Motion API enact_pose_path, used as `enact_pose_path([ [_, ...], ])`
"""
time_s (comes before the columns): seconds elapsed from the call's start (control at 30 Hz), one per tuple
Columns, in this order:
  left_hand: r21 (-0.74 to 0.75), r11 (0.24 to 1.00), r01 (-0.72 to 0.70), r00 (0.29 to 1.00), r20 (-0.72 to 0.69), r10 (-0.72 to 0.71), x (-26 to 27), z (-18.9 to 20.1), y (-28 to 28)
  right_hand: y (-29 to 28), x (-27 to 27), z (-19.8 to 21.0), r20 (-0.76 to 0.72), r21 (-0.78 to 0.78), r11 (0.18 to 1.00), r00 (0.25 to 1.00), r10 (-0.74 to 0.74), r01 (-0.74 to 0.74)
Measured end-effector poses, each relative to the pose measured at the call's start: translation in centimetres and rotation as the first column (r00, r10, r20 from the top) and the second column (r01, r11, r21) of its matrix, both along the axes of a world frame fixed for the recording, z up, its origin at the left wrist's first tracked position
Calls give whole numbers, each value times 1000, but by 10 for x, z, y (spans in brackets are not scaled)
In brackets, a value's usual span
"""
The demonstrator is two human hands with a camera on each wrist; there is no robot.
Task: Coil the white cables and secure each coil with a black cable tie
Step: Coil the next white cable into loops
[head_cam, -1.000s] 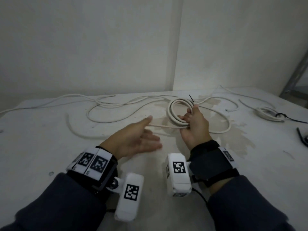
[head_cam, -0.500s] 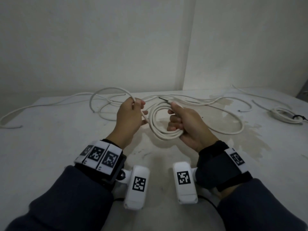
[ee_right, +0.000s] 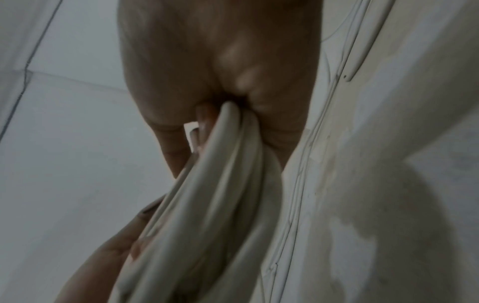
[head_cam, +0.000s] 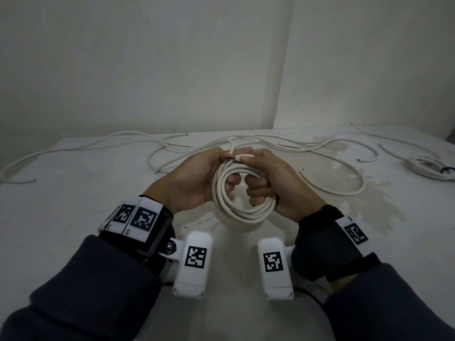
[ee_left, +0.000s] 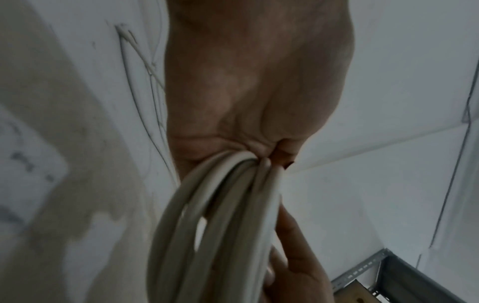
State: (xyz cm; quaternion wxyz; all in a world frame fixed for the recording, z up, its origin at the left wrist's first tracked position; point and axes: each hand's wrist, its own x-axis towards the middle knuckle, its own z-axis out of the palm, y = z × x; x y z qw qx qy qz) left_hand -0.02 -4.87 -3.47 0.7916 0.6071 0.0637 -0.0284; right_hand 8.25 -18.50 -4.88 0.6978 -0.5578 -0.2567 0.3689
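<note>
Coil (head_cam: pixel 242 193) hangs upright between both hands. Left hand (head_cam: pixel 194 178) and right hand (head_cam: pixel 275 183) both clamp its top, cable end up there between the thumbs.

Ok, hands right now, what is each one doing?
Left hand: closed, gripping the white cable coil at its left side.
Right hand: closed, fingers curled round the coil's right side.

Bare workroom: stained white table (head_cam: pixel 73 217), plain walls (head_cam: pixel 147 70), metal shelving (ee_left: pixel 362 272)
</note>
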Motion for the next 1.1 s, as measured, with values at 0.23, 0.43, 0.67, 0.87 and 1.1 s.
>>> enact_pose_path([
  [0.23, 479, 832, -280, 958, 87, 272, -4, 22, -8, 1, -14, 3, 212, 140, 980, 971, 111, -143],
  [0.43, 654, 671, -350, 933, 305, 190, -11, 28, -13, 10, -16, 1, 383, 148, 988, 919, -95, 40],
  [0.67, 729, 616, -297, 924, 382, -6, -11, 20, -14, 10, -17, -2, 380, 101, 984, 908, -177, 149],
  [0.87, 424, 758, -496, 856, 388, 343, 5, -8, -2, 7, -3, -4, 333, 43, 996, 939, -85, 75],
  [1.1, 262, 740, -620, 780, 307, 545, 12, -17, 15, -5, 11, -8, 390, -383, 881, 913, -119, 279],
])
